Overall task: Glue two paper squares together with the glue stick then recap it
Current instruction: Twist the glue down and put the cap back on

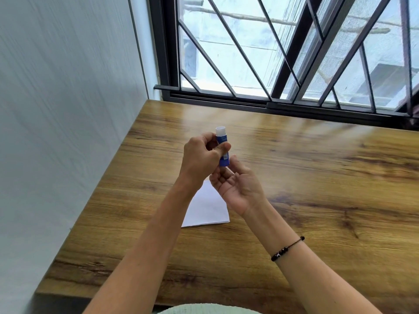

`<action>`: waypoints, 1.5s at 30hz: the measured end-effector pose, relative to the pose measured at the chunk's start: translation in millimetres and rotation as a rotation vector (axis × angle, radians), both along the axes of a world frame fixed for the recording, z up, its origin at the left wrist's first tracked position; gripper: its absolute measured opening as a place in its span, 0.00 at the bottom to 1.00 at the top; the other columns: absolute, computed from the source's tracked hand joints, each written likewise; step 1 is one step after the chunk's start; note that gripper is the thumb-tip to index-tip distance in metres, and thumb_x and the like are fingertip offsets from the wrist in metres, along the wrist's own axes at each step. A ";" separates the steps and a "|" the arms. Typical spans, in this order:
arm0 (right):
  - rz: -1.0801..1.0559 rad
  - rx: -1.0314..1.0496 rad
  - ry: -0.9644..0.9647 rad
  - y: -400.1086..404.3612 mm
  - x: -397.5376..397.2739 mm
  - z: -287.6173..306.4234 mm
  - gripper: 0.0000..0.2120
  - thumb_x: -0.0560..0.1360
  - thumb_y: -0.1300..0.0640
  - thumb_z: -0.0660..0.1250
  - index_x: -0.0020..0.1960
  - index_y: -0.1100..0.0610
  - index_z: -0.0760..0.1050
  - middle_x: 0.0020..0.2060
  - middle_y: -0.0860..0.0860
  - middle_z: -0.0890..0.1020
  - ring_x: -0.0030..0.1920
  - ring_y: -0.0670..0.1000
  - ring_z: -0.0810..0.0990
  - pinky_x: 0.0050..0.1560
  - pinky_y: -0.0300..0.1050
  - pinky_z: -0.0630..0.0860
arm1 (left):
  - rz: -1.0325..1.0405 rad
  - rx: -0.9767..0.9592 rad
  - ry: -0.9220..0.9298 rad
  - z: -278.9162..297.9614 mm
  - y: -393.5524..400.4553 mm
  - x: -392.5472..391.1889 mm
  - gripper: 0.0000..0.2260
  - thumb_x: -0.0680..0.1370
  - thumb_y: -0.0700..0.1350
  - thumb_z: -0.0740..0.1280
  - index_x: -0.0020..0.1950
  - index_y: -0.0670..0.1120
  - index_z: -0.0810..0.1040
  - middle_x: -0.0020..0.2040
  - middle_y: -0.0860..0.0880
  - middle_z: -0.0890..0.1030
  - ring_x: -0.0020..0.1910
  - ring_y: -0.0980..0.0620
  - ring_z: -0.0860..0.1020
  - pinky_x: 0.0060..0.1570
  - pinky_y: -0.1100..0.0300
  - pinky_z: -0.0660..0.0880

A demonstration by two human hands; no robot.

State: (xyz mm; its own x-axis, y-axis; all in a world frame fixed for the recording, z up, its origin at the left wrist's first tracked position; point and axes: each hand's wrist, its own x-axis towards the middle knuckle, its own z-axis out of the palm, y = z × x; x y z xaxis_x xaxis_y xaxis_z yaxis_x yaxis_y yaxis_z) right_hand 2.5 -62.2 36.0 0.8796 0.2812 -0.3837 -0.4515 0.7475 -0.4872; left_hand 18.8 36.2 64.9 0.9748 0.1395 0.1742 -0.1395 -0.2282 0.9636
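I hold a blue glue stick [223,141] upright above the table, its white open top pointing up and no cap on it. My left hand [201,157] grips its blue body, thumb across the label. My right hand [238,184] lies palm up just below, its thumb and fingertips pinching the stick's bottom end, where a small white part shows. White paper squares [206,209] lie flat on the table [317,177] under my hands, partly hidden by my wrists. I cannot see the cap.
The wooden table runs along a white wall [68,109] on the left and a barred window [272,53] at the back. A dark bead bracelet [286,249] is on my right wrist.
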 end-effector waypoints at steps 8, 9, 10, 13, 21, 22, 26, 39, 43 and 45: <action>0.032 -0.021 0.013 1.5 -0.8 -1.8 0.22 0.78 0.50 0.57 0.36 0.62 0.81 0.26 0.53 0.78 0.24 0.46 0.74 0.27 0.37 0.74 | 0.001 0.038 -0.034 -0.7 -3.8 -0.7 0.08 0.72 0.41 0.70 0.49 0.41 0.78 0.35 0.55 0.76 0.39 0.52 0.77 0.45 0.59 0.78; 0.017 -0.029 0.002 0.6 -0.2 -1.2 0.18 0.78 0.52 0.58 0.39 0.63 0.79 0.26 0.53 0.78 0.25 0.46 0.75 0.27 0.37 0.74 | 0.002 0.037 -0.036 -0.5 -3.2 -0.7 0.08 0.72 0.41 0.69 0.50 0.40 0.78 0.36 0.55 0.76 0.40 0.52 0.77 0.46 0.59 0.77; 0.000 -0.044 -0.007 -0.4 0.5 -1.1 0.15 0.78 0.54 0.59 0.41 0.63 0.78 0.26 0.54 0.78 0.25 0.46 0.75 0.28 0.37 0.75 | 0.001 0.037 -0.037 -0.4 -2.6 -0.7 0.09 0.72 0.41 0.69 0.50 0.40 0.78 0.36 0.54 0.76 0.41 0.51 0.77 0.46 0.59 0.77; -0.031 -0.082 -0.008 0.2 0.3 -2.0 0.13 0.77 0.54 0.60 0.43 0.63 0.76 0.27 0.54 0.79 0.26 0.47 0.76 0.30 0.38 0.77 | 0.000 0.035 -0.033 -0.5 -1.8 -0.5 0.08 0.72 0.41 0.69 0.50 0.41 0.78 0.36 0.52 0.76 0.41 0.50 0.77 0.46 0.57 0.77; 0.074 -0.086 0.046 2.7 -2.4 -5.1 0.26 0.78 0.42 0.52 0.37 0.61 0.76 0.24 0.53 0.76 0.23 0.48 0.73 0.28 0.38 0.75 | -0.001 0.027 -0.009 -3.3 -4.1 0.1 0.03 0.71 0.41 0.70 0.44 0.44 0.79 0.32 0.54 0.76 0.35 0.53 0.76 0.41 0.57 0.77; 0.080 -0.089 0.042 2.7 -2.7 -5.2 0.24 0.78 0.43 0.53 0.37 0.61 0.75 0.24 0.53 0.76 0.23 0.48 0.73 0.28 0.38 0.74 | 0.001 0.031 -0.008 -3.8 -4.5 0.3 0.03 0.71 0.41 0.70 0.43 0.44 0.79 0.32 0.54 0.76 0.34 0.54 0.76 0.40 0.59 0.76; 0.024 -0.087 0.006 2.6 -0.4 -6.3 0.21 0.78 0.47 0.56 0.38 0.61 0.76 0.25 0.52 0.77 0.24 0.47 0.74 0.28 0.39 0.75 | 0.007 0.043 -0.008 -5.2 -4.8 1.7 0.02 0.71 0.41 0.70 0.42 0.45 0.79 0.31 0.55 0.75 0.32 0.57 0.74 0.40 0.59 0.74; 0.067 -0.126 -0.027 7.7 -0.8 -12.7 0.25 0.78 0.43 0.51 0.35 0.57 0.76 0.26 0.51 0.77 0.26 0.47 0.74 0.32 0.41 0.73 | 0.027 0.050 0.012 -6.1 -1.7 2.2 0.04 0.71 0.42 0.70 0.44 0.45 0.80 0.33 0.54 0.77 0.35 0.54 0.77 0.42 0.56 0.76; 0.006 -0.144 -0.070 5.6 -1.1 -15.6 0.24 0.79 0.48 0.54 0.32 0.55 0.81 0.27 0.50 0.80 0.28 0.47 0.76 0.35 0.44 0.73 | 0.012 0.048 0.019 -5.3 -2.4 1.7 0.05 0.71 0.42 0.70 0.46 0.44 0.80 0.36 0.50 0.79 0.40 0.49 0.79 0.47 0.52 0.78; 0.007 -0.156 -0.086 4.2 -1.5 -15.7 0.22 0.79 0.50 0.56 0.34 0.55 0.82 0.30 0.50 0.81 0.30 0.47 0.77 0.36 0.45 0.72 | 0.008 0.035 0.025 -4.4 -2.1 1.2 0.05 0.72 0.42 0.70 0.46 0.44 0.79 0.38 0.48 0.80 0.43 0.47 0.80 0.49 0.50 0.79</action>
